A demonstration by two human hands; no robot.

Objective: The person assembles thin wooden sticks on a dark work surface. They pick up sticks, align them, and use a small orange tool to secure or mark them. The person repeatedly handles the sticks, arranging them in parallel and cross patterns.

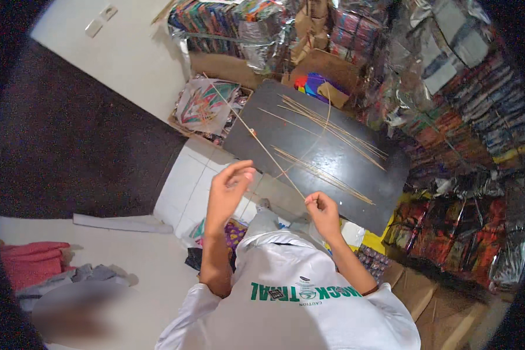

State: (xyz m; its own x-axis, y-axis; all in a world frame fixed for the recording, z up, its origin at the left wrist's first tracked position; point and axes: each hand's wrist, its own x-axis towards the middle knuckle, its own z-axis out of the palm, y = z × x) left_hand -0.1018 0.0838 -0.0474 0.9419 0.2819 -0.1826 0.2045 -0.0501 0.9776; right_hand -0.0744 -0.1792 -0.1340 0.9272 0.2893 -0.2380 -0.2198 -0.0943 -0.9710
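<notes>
Both hands work above a dark tabletop (332, 157): right hand (322, 211) pinches the near end of a thin bamboo stick (256, 137) slanting away over the tabletop's left edge; left hand (227, 189), fingers loosely spread, hovers beside it. More sticks (326, 131) lie on the tabletop.

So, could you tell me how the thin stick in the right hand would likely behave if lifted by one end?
The thin stick is long and very slender, so probably light and whippy. One loose stick on the dark board already bows, suggesting they flex; likely snaps if forced.
</notes>
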